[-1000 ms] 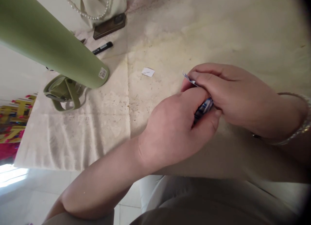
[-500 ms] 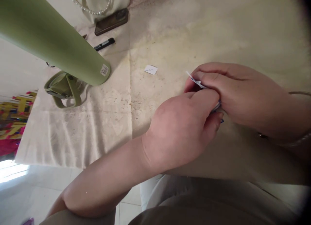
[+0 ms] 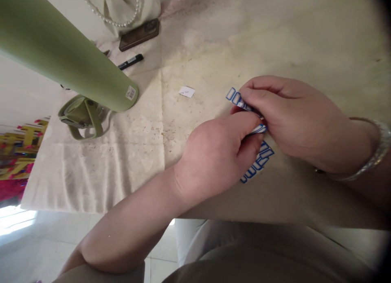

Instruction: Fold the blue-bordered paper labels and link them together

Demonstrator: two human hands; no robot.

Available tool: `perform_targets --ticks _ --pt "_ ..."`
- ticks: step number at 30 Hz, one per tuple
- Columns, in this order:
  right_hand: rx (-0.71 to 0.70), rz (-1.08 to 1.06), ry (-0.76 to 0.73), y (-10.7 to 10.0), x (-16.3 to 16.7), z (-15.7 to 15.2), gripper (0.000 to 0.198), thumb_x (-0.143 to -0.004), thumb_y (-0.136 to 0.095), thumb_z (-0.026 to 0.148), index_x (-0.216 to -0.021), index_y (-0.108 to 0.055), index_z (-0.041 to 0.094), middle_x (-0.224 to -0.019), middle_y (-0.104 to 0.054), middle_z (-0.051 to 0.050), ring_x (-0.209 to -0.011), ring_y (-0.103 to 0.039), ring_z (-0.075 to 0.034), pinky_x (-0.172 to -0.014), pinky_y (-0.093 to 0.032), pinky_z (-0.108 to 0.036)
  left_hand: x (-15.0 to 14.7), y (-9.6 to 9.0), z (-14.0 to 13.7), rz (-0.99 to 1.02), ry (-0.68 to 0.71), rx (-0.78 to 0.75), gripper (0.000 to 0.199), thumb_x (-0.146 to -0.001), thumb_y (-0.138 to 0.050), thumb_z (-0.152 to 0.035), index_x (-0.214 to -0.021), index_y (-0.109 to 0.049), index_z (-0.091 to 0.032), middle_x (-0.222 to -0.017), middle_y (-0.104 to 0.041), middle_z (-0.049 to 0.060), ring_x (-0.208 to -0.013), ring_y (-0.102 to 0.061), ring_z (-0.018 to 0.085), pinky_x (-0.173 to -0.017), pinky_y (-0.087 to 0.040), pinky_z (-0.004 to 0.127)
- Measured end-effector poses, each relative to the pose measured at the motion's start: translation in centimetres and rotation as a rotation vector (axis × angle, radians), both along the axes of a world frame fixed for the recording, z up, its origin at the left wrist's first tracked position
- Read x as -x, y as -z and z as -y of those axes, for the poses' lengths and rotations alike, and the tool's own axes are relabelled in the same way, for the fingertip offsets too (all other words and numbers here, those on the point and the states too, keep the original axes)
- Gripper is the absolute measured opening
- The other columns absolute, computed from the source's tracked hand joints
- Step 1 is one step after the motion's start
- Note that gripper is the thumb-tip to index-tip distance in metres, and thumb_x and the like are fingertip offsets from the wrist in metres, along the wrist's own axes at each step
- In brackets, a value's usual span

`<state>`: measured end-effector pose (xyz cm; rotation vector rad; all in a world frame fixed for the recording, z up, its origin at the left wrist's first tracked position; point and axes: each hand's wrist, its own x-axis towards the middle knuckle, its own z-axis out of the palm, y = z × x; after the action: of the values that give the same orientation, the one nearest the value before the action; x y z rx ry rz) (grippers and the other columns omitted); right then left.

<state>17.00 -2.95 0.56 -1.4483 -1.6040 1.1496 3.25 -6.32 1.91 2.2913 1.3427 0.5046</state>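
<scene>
My left hand (image 3: 218,154) and my right hand (image 3: 296,113) meet above the table, both closed in a pinch. A white paper strip with blue-outlined boxes (image 3: 236,98) sticks out past my right thumb. Between my left thumb and forefinger shows a folded-looking bit of the same blue-and-white paper (image 3: 258,129). Under my left fingers is a wider printed part (image 3: 258,162); I cannot tell whether it joins the held pieces or lies on the table. The fingers hide where the paper meets.
A small white paper slip (image 3: 187,91) lies left of my hands. A green tumbler (image 3: 91,63) rises at left, beside a green lid with a loop handle (image 3: 84,116). Behind are a black marker (image 3: 131,62), a phone (image 3: 139,34) and a cream bag (image 3: 149,5) with a pearl handle. Cloth covers the table (image 3: 195,67).
The printed paper has turned so its blue boxes face up, and more of it shows beyond both hands. Both hands shifted slightly left.
</scene>
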Motion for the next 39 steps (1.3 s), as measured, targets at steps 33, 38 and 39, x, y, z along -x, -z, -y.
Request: perform_targets --ticks 33,38,39 --pt "-0.041 0.04 -0.125 0.33 -0.13 -0.03 0.024 -0.087 -0.042 0.033 -0.068 -0.054 0.024 -0.071 -0.06 0.004 -0.07 -0.057 -0.014 -0.06 -0.041 -0.028 -0.27 -0.17 0.23 -0.017 0.004 0.032 0.014 -0.085 -0.047 -0.028 -0.074 -0.054 -0.023 -0.072 -0.06 -0.001 -0.062 -0.052 0.013 -0.048 -0.036 0.028" --pt "-0.039 0.054 -0.121 0.08 -0.14 0.13 0.025 -0.088 -0.041 0.031 -0.071 -0.058 0.023 -0.068 -0.058 0.005 -0.065 -0.054 -0.012 -0.055 -0.039 -0.026 -0.33 -0.2 0.33 -0.029 0.009 0.065 0.012 -0.084 -0.048 -0.029 -0.08 -0.058 -0.023 -0.078 -0.063 0.0 -0.068 -0.057 0.015 -0.053 -0.041 0.028" --pt "-0.039 0.059 -0.117 0.01 -0.11 0.15 0.025 -0.088 -0.042 0.029 -0.071 -0.059 0.022 -0.067 -0.058 0.005 -0.063 -0.054 -0.011 -0.054 -0.038 -0.025 -0.37 -0.21 0.35 -0.041 0.009 0.07 0.012 -0.084 -0.049 -0.029 -0.078 -0.058 -0.022 -0.076 -0.063 0.0 -0.068 -0.058 0.016 -0.053 -0.042 0.028"
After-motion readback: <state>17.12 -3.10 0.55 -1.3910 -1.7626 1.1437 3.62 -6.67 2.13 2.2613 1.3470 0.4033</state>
